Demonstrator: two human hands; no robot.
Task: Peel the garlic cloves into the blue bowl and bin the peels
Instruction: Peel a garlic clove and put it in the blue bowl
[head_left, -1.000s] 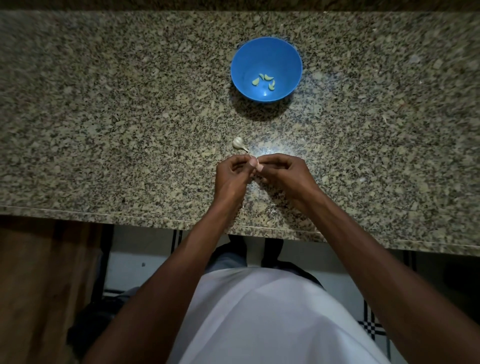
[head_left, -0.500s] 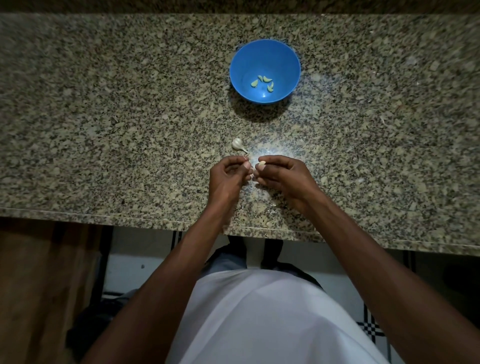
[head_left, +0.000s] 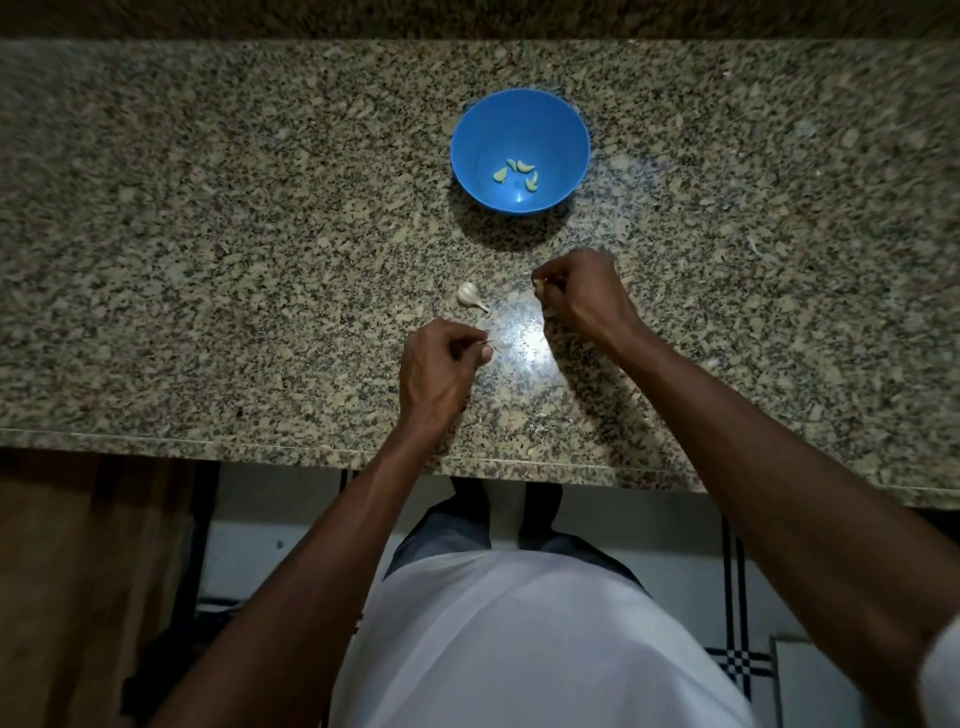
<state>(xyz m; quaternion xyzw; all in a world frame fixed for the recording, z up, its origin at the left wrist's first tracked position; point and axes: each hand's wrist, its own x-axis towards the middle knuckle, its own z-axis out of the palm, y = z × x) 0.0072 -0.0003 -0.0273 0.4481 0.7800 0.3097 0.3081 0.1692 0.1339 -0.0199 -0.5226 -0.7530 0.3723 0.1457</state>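
The hands have parted: the right hand (head_left: 582, 296) has moved up-frame toward the blue bowl (head_left: 566, 135), pinching a clove (head_left: 539, 283); the left hand (head_left: 441, 364) pinches peel (head_left: 491, 344). An unpeeled clove (head_left: 469, 295) lies mid-desk (head_left: 208, 260).

No text, label, brand, number or sign can be read anywhere here (the view is dim and partly blurred): the bowl (head_left: 520, 150) is plain blue, and the counter (head_left: 208, 234) shows only its speckled stone grain.
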